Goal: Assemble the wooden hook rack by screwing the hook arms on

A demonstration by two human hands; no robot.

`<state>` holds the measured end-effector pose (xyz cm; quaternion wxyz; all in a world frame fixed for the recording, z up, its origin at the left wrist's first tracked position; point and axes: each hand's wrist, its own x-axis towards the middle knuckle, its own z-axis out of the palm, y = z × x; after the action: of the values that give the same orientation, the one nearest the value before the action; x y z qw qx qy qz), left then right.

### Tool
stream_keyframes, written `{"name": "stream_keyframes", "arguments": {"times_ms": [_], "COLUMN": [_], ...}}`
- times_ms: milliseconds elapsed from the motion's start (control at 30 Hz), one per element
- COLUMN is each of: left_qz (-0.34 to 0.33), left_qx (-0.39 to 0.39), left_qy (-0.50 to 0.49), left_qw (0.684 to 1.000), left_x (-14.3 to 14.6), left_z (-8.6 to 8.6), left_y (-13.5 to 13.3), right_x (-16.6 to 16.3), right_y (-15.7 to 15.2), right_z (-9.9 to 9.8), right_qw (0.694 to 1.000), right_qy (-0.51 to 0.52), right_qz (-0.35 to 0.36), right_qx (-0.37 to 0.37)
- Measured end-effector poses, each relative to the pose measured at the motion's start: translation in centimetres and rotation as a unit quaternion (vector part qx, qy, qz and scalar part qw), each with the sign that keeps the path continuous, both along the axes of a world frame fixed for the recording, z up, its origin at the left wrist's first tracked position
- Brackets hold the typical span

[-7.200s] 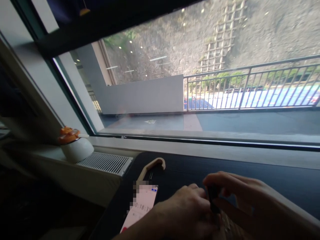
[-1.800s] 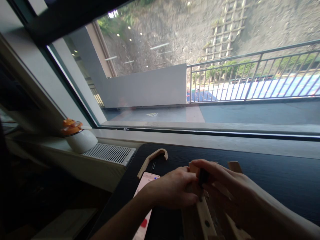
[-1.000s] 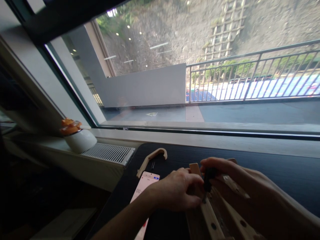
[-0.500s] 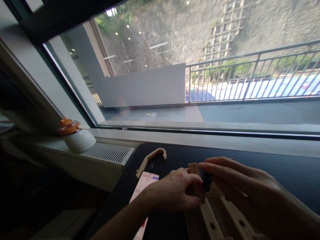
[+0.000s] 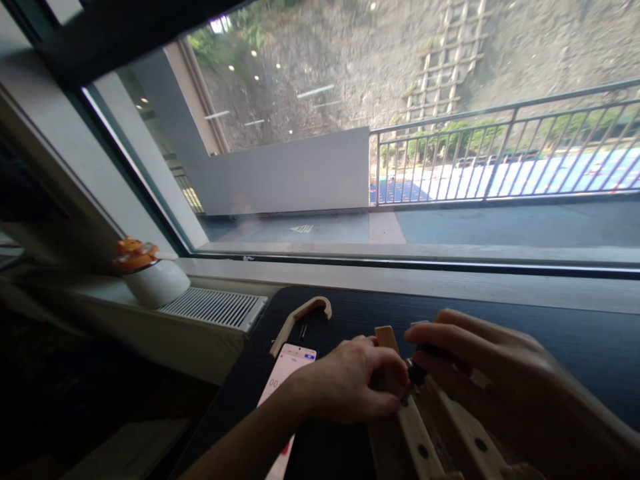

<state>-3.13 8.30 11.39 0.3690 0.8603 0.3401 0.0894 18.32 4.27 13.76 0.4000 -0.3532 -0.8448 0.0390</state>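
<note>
Two pale wooden bars (image 5: 420,437) lie nearest, side by side and slanting away from the bottom edge, each with a dark round spot on its top face. Over the left bar sits the left hand (image 5: 350,377), its thumb and forefinger curled in to a narrow gap — whether they pinch anything, I cannot tell. The right hand (image 5: 467,360) has its fingers bent around a small dark tool (image 5: 416,371), mostly hidden by them, whose lower end points down at the left bar, just beside the left fingertips.

Partly under the left forearm is a phone (image 5: 293,363) with a lit pinkish screen. Just past its top edge lie two thin pins (image 5: 303,331), and near them a hooked wooden piece (image 5: 303,317), all on the black table (image 5: 565,333). Farther left, a white dome (image 5: 160,283) topped by an orange figure (image 5: 135,253) stands beside a slatted vent (image 5: 215,308). Beyond the windowsill (image 5: 400,275) and the glass come a metal railing (image 5: 510,147) — then a rough grey slope (image 5: 565,47).
</note>
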Motion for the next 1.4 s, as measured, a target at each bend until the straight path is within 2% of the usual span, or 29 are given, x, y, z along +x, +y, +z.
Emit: {"name": "stream_keyframes", "arguments": {"times_ms": [133, 300, 533, 733, 967, 1100, 1233, 1400], "left_qz": [-0.004, 0.000, -0.003, -0.005, -0.011, -0.003, 0.002, 0.003], "left_qx": [0.006, 0.001, -0.010, -0.006, 0.001, -0.001, 0.000, 0.000], "left_qy": [-0.001, 0.000, -0.007, -0.014, -0.002, 0.005, 0.003, -0.008], "left_qw": [1.000, 1.000, 1.000, 1.000, 1.000, 1.000, 1.000, 1.000], "left_x": [-0.1, 0.0, 0.0, -0.1, -0.1, -0.1, -0.1, -0.1], "left_z": [-0.4, -0.2, 0.0, -0.3, -0.1, -0.2, -0.2, -0.4], "left_y": [0.1, 0.1, 0.0, 0.1, 0.1, 0.1, 0.0, 0.0], "right_x": [-0.1, 0.1, 0.4, -0.1, -0.4, -0.7, -0.7, 0.0], "right_y": [-0.2, -0.1, -0.1, -0.6, -1.2, -1.0, -0.2, 0.4], "right_z": [0.1, 0.1, 0.2, 1.0, 1.6, 0.6, -0.8, -0.4], "right_qw": [1.000, 1.000, 1.000, 0.999, 0.995, 0.994, 0.994, 1.000], "right_qy": [0.004, -0.001, -0.021, -0.041, -0.022, -0.010, 0.025, 0.003], "right_qz": [0.021, 0.021, -0.016, 0.015, 0.057, 0.064, 0.074, 0.029], "right_qx": [-0.018, 0.012, 0.001, -0.008, -0.075, -0.093, -0.071, -0.002]}}
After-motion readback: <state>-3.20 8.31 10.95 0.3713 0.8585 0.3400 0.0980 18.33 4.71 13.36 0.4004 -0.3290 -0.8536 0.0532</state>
